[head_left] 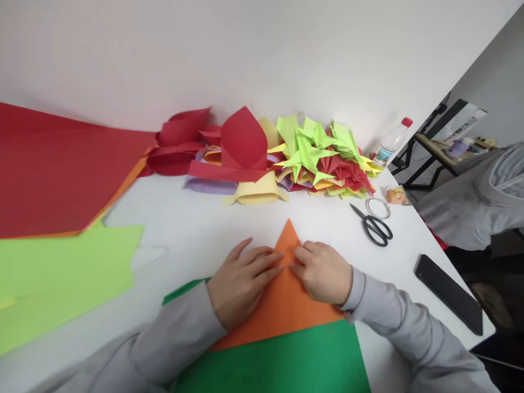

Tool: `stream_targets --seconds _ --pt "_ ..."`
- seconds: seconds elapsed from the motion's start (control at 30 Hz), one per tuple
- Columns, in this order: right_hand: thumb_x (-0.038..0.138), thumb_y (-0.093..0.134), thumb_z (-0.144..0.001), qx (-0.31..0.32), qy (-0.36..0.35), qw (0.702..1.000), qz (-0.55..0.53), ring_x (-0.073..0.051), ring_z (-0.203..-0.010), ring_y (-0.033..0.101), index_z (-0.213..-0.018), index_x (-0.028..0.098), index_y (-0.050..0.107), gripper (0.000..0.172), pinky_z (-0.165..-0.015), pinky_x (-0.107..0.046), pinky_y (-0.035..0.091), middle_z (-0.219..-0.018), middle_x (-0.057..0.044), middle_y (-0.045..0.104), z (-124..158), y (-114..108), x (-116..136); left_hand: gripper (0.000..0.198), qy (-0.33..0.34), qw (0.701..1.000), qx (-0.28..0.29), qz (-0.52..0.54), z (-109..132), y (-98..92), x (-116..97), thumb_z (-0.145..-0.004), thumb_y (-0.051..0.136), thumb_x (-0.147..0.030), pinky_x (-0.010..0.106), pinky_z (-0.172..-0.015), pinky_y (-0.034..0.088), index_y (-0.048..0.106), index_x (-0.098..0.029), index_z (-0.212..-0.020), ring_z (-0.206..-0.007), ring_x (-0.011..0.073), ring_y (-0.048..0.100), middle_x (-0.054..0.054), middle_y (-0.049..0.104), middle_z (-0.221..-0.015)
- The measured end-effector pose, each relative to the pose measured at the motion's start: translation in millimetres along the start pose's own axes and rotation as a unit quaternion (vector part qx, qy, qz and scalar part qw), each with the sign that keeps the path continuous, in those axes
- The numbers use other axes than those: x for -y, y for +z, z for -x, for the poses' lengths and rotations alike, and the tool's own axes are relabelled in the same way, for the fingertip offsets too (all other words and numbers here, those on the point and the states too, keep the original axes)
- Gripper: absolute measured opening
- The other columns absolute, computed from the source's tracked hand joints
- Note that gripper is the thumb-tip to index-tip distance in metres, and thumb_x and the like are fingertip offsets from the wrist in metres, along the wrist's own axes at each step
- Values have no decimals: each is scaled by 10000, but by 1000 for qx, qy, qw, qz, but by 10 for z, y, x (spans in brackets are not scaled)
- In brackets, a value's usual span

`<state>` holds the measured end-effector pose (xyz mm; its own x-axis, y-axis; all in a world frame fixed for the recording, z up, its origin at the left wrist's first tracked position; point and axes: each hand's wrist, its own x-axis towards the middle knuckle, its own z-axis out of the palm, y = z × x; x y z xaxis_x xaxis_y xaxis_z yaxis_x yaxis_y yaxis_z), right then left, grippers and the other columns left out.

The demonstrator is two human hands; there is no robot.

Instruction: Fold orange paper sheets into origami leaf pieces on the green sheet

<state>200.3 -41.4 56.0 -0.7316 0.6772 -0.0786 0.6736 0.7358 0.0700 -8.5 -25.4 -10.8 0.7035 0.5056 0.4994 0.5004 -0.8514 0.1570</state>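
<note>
An orange sheet of paper, folded to a point at the top, lies on a green sheet of paper in front of me. My left hand rests flat on its left side, fingers stretched out and tips near the middle crease. On the right slanted edge, the fingers of my right hand are curled and closed against the paper. The fingertips of both hands almost meet below the peak. Part of the orange sheet is hidden under my hands.
Scissors, a tape roll, a small snack packet and a black phone lie right. Behind are paper crowns, folded paper shapes and a bottle. Red sheets and light green sheets lie left. A person's grey clothing shows right.
</note>
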Motion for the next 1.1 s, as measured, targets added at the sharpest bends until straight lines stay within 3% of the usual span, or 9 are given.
stream_targets --seconds 0.4,0.7,0.87,1.0,1.1 --pt "242 500 -846 31 12 999 -17 -220 -852 479 -861 143 669 196 -723 -379 340 -926 -115 563 9 -95 -48 365 -2 1000 -12 1 -6 -38 29 -834 387 -78 500 -1060 311 689 -223 -979 -1056 225 591 16 705 -1117" --pt "249 577 -777 53 34 998 -26 -227 -844 504 -779 165 696 146 -757 -404 344 -917 -95 592 43 -156 -110 388 -4 1000 -18 -11 7 -29 50 -837 378 -73 493 -1047 344 711 -256 -916 -1033 221 615 -12 725 -1068" --pt "228 551 -802 74 67 995 -18 -224 -848 525 -789 175 708 165 -762 -406 352 -977 -100 609 81 -173 -99 391 -15 998 -64 -2 26 -16 72 -839 361 -52 450 -1062 351 703 -243 -849 -1000 188 639 -22 742 -1013" --pt "223 560 -806 88 70 993 -33 -220 -879 534 -843 173 712 165 -762 -380 360 -1025 -112 613 95 -166 -129 379 -1 1000 -28 -1 39 -40 99 -828 378 -58 455 -1084 332 702 -242 -896 -1045 189 627 -12 726 -1072" --pt "208 585 -782 95 72 992 -51 -219 -926 539 -854 170 710 149 -770 -361 364 -1066 -107 622 102 -164 -162 380 -1 999 -43 -1 27 -41 99 -830 372 -53 454 -1076 342 702 -239 -855 -1019 187 639 -22 735 -1042"
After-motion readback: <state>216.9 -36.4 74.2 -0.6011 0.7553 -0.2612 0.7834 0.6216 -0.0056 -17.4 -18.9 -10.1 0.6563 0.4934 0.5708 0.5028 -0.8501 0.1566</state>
